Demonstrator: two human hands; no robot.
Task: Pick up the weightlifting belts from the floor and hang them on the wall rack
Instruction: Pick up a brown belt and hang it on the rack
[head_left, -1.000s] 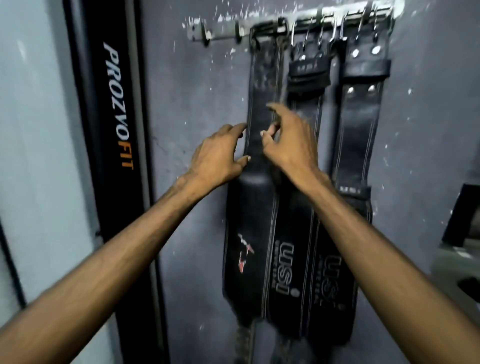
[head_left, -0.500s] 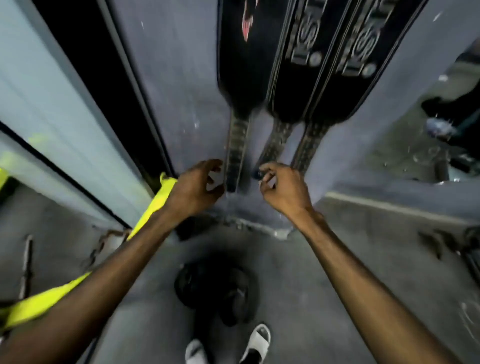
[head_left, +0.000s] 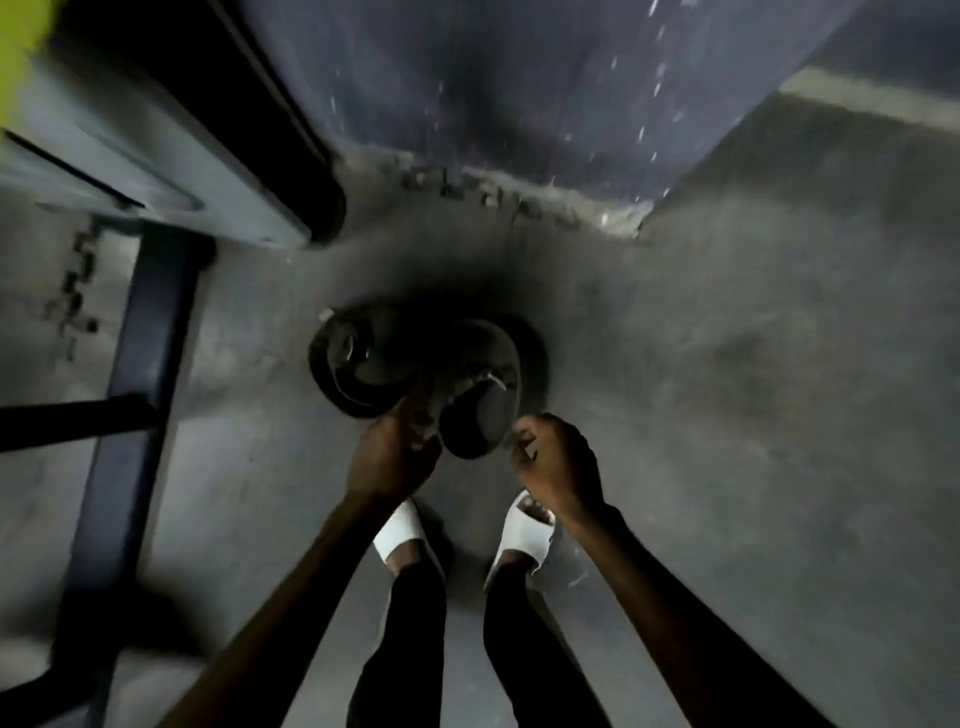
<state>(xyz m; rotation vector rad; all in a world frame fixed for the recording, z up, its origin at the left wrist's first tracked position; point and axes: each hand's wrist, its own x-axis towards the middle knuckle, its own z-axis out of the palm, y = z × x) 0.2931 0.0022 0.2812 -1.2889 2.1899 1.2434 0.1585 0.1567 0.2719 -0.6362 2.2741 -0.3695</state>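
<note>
A heap of coiled black weightlifting belts (head_left: 379, 364) lies on the grey floor just in front of my feet. My left hand (head_left: 395, 452) is down at the near edge of the heap, its fingers closed around a belt end near a metal buckle (head_left: 491, 379). My right hand (head_left: 556, 462) hovers to the right of the heap with its fingers curled and nothing seen in them. The wall rack and the hung belts are out of view above.
The dark grey wall (head_left: 519, 78) meets the floor right behind the heap. A black upright and a blue metal frame (head_left: 150, 338) stand on the left. My white sandals (head_left: 524, 530) are below the hands. Bare concrete floor (head_left: 753, 415) stretches to the right.
The view has swung from the hung belts on the wall down to the floor. Both hands dropped from the belt tails to the heap, and my left hand has closed on a belt.
</note>
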